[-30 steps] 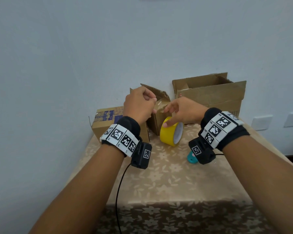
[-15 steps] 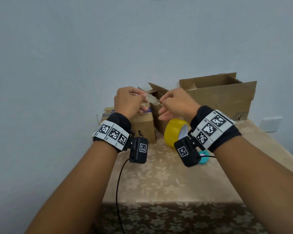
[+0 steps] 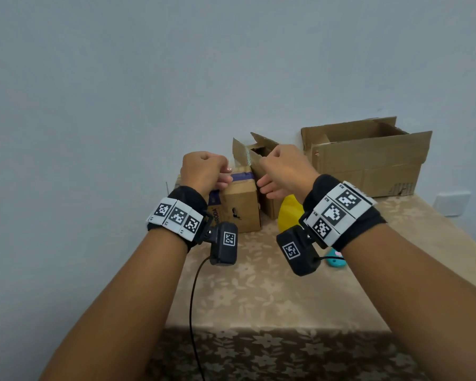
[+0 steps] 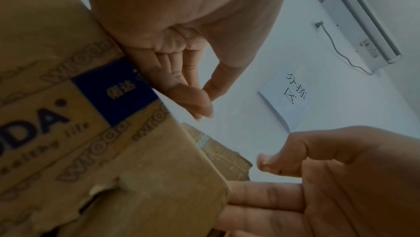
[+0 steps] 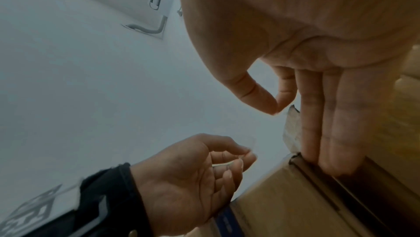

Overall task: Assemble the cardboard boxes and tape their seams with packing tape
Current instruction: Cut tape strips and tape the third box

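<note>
Tape strip thin, clear, clingy: left grip pinches one end, right grip pinch looks empty; take by ends, 12 o'clock of printed box

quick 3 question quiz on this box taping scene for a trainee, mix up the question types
1. True or false: the large brown cardboard box at the back right has its top flaps open.
2. The yellow roll of packing tape is: A) gripped in the left hand; B) on the beige floral tablecloth, partly hidden by the right hand and wrist; C) inside the large box.
3. Fill in: ___ cardboard boxes stand on the table.

Key: 1 true; 2 B; 3 three.
</note>
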The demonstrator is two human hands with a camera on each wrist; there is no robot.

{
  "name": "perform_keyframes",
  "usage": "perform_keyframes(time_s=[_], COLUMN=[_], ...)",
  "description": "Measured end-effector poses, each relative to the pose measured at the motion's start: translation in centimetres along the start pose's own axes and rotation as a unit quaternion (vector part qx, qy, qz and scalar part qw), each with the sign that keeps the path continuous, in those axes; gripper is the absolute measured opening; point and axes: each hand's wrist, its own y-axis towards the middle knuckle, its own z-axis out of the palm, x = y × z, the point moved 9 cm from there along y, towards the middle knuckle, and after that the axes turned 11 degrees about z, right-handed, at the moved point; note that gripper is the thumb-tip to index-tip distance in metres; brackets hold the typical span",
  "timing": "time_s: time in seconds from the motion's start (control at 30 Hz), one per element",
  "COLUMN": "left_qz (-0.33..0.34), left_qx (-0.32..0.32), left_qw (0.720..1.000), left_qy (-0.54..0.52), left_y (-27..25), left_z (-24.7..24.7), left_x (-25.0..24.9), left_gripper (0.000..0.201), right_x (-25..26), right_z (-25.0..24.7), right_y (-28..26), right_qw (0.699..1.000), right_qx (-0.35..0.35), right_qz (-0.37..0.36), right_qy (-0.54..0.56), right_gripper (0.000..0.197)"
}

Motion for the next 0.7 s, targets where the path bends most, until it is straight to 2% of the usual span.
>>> perform_keyframes(time_s=[0.17, 0.3, 0.43, 0.6, 0.7], left_qz=[0.0, 0.005, 0.001, 0.005, 0.01], left_qx=[0.003, 0.024, 0.044, 0.065, 0.074], left_qw=[1.0, 0.999, 0.998, 0.997, 0.996], left_qy=[0.013, 0.03, 0.039, 0.05, 0.051], left_y=[0.3, 0.3, 0.1, 0.1, 0.0], left_z=[-0.2, -0.4, -0.5, -0.4, -0.3], left_x=[-0.2, -0.2, -0.1, -0.2, -0.2], left_gripper=[0.003, 0.003, 0.008, 0.017, 0.023], right_x=[-0.2, -0.4, -0.5, -0.6, -0.7], right_z=[1.4, 3.1, 3.7, 3.4, 3.3], right_y=[0.7, 0.7, 0.1, -0.1, 0.0], right_qw=[1.0, 0.994, 0.992, 0.993, 0.994], right_qx=[0.016, 0.064, 0.07, 0.078, 0.061], right_qz=[0.001, 0.043, 0.064, 0.029, 0.008], right_qy=[0.019, 0.073, 0.085, 0.083, 0.093], right_gripper=[0.026, 0.027, 0.039, 0.067, 0.053])
